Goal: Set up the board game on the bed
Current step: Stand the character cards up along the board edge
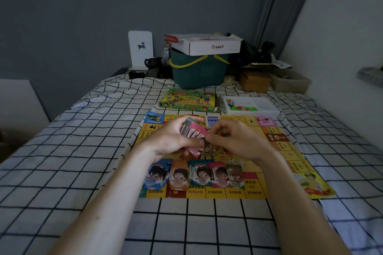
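Head view, from left: a white card (pixel 140 49) with a deer shape stands upright against the grey wall; a checked sheet (pixel 83 141) covers the bed; the paper board (pixel 275 141) lies flat on it, its long axis running left to right, yellow-edged with printed squares; five money piles (pixel 194 175) sit in a row along its near edge; the left hand (pixel 172 141), palm inward and fingers curled, grips a stack of notes (pixel 191 130) tilted above the board's middle; the right hand (pixel 234 138) pinches the stack's top note between thumb and fingers; beyond lie the green box (pixel 189 100), a blue deck (pixel 211 121), and a clear tray (pixel 251 105) of small pieces; a teal basket (pixel 199 72) stands behind.
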